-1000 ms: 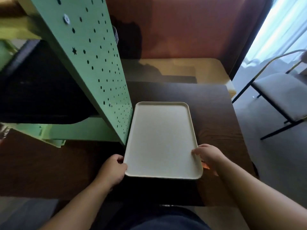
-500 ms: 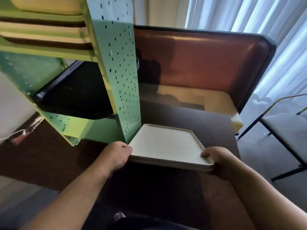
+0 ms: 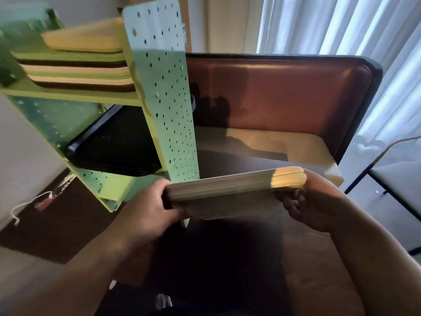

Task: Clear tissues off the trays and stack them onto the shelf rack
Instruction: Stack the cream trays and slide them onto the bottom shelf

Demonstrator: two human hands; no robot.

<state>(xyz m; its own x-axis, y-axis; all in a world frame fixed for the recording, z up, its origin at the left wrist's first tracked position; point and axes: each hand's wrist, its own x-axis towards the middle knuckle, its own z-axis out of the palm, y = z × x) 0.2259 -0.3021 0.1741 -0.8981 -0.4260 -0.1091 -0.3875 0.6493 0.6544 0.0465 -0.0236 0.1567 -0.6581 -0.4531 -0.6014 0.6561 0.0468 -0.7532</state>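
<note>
The left hand (image 3: pixel 145 209) grips the near-left edge of the cream trays (image 3: pixel 234 185), fingers curled around the rim. The right hand (image 3: pixel 312 201) grips the right end, fingers wrapped beneath. The trays appear to be a pair stacked together, held clear of the table (image 3: pixel 239 258) and seen nearly edge-on, just beside the perforated side panel (image 3: pixel 168 106) of the green shelf rack (image 3: pixel 75 96).

Risk: the trays' left end sits close to the side panel. Swinging left without first raising or withdrawing the load would probably strike the panel edge and shift the two trays against each other.

Clearance: the upper shelf already carries stacked trays (image 3: pixel 77 71), leaving limited height above them. The lower shelf holds black trays (image 3: pixel 114 149). Open room lies to the right, towards the bench seat (image 3: pixel 284 101).
</note>
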